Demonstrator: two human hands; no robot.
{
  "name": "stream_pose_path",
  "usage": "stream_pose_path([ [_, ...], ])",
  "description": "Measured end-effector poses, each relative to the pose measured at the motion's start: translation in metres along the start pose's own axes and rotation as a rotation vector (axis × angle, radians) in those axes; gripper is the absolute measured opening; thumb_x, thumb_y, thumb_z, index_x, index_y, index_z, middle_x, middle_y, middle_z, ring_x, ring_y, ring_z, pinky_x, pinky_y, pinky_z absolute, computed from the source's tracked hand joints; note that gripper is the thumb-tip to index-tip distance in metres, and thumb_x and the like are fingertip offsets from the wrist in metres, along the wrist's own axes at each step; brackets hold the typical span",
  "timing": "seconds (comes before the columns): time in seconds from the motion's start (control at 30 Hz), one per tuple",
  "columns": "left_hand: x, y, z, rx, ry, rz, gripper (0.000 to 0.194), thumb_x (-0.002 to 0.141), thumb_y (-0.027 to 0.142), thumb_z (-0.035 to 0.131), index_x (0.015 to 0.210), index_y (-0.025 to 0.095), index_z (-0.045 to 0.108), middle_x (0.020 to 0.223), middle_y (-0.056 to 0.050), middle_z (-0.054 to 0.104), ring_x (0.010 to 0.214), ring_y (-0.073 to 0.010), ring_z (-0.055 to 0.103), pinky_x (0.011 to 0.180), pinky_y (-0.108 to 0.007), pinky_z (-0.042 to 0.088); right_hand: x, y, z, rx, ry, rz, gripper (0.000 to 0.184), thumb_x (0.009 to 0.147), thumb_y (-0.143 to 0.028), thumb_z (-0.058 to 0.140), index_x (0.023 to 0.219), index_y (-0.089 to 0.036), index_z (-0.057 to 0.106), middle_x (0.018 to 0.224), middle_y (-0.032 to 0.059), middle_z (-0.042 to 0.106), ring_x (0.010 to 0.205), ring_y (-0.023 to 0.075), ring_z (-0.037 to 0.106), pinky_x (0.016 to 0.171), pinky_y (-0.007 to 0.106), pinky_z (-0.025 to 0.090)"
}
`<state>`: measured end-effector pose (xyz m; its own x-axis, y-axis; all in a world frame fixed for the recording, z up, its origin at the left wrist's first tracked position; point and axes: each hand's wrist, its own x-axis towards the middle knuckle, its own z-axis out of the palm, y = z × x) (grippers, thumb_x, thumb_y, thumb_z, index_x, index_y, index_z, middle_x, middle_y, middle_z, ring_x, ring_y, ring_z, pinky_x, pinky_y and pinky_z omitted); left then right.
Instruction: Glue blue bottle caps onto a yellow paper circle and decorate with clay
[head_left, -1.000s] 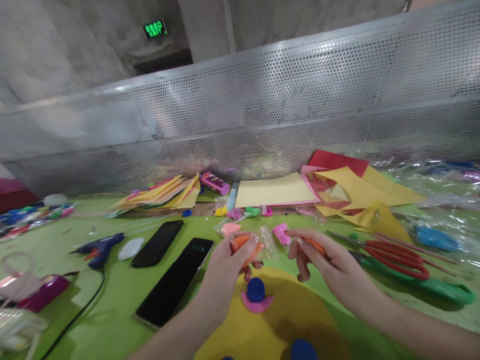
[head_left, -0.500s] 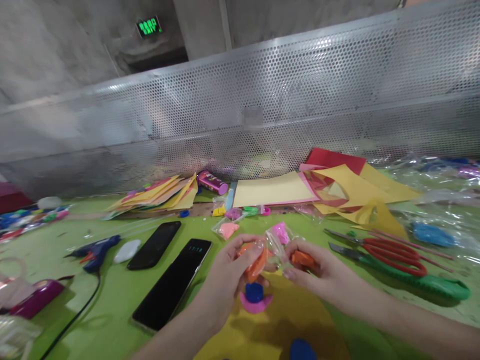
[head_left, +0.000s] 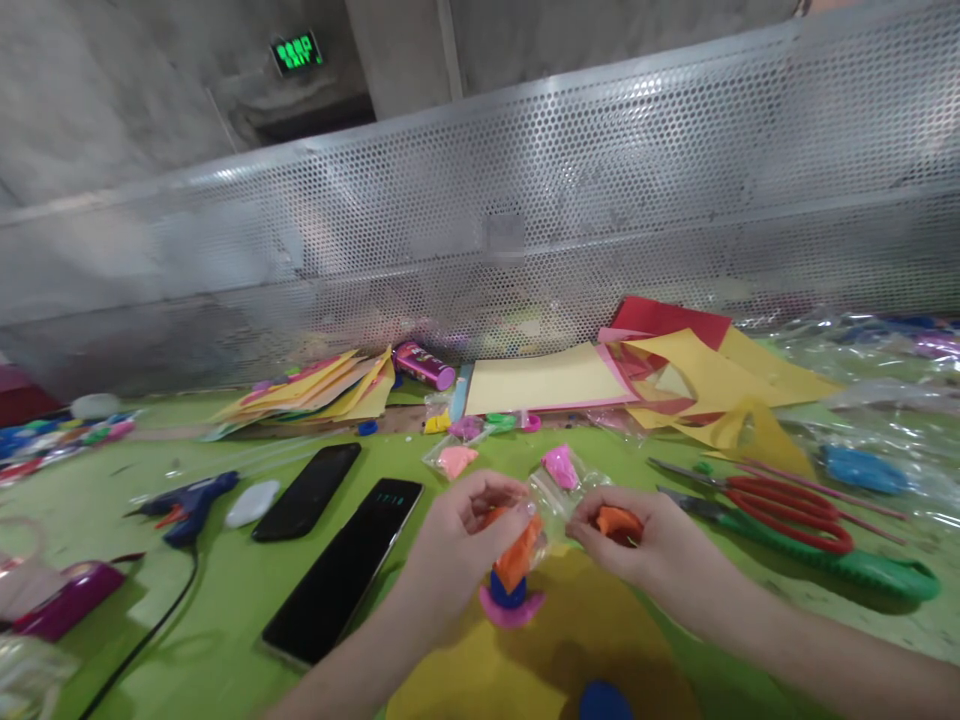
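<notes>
My left hand [head_left: 469,540] is closed around a small clear bag of orange modelling clay [head_left: 517,555]. In my right hand [head_left: 637,535] the fingers are curled, with a torn piece of orange clay [head_left: 619,522] inside them and thumb and forefinger pinched together. Both hands hover over a yellow paper disc [head_left: 555,640]. On the disc lie a blue clay round [head_left: 508,592], a pink clay crescent [head_left: 511,610] just below it, and another blue round [head_left: 604,700] near the bottom edge. Pink clay in a bag [head_left: 559,467] lies just beyond the hands.
Left of my hands are two phones [head_left: 341,575], a glue gun [head_left: 199,500] with its cord, and a white piece [head_left: 253,503]. To the right lie red-handled scissors [head_left: 787,510] and a green-handled cutter [head_left: 832,560]. Coloured paper [head_left: 547,380] lines the perforated metal screen [head_left: 480,220].
My right hand has moved slightly right, away from the bag, with its orange clay piece. The bag in my left hand has dropped a little and covers part of the blue round.
</notes>
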<state>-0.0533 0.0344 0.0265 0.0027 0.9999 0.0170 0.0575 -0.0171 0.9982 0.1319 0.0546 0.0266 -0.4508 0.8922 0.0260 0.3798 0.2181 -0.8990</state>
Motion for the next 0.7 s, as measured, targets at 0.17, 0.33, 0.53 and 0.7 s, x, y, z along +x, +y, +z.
stream_pose_path([
  [0.17,0.000,0.000,-0.006,0.102,-0.128,0.026,0.019,0.075,0.023,0.057,0.092,0.019,0.062,0.067,0.001,0.057,0.062,-0.0126,0.054,0.060,-0.024,0.041,-0.002,0.001,0.003,0.004,-0.051,-0.012,0.017,0.081,-0.030,0.049,0.068,-0.020,0.051,0.058,-0.0057,0.037,0.054,0.0113,0.030,0.050,0.025,0.025],
  [0.33,-0.006,0.010,-0.004,0.297,-0.186,0.101,0.018,0.080,0.029,0.053,0.072,0.017,0.064,0.068,-0.003,0.062,0.065,-0.0149,0.055,0.063,-0.025,0.041,-0.008,-0.006,0.007,0.014,-0.086,-0.027,0.016,0.080,-0.027,0.048,0.066,-0.020,0.051,0.058,-0.0050,0.041,0.056,0.0119,0.035,0.052,0.025,0.028],
  [0.53,-0.010,0.011,0.000,0.314,-0.213,0.119,0.023,0.083,0.032,0.050,0.072,0.018,0.065,0.072,-0.004,0.064,0.072,-0.0166,0.058,0.065,-0.026,0.041,-0.010,-0.004,0.008,-0.018,-0.047,-0.057,0.023,0.084,-0.039,0.047,0.073,-0.020,0.054,0.059,-0.0049,0.039,0.056,0.0122,0.034,0.051,0.025,0.027],
  [0.7,-0.010,0.006,0.001,0.276,-0.214,0.164,0.015,0.082,0.027,0.052,0.076,0.019,0.062,0.096,-0.005,0.066,0.082,-0.0170,0.060,0.071,-0.027,0.044,-0.012,-0.008,0.006,-0.020,-0.091,-0.081,0.024,0.086,-0.036,0.044,0.069,-0.020,0.050,0.058,-0.0056,0.036,0.054,0.0114,0.030,0.049,0.025,0.025],
])
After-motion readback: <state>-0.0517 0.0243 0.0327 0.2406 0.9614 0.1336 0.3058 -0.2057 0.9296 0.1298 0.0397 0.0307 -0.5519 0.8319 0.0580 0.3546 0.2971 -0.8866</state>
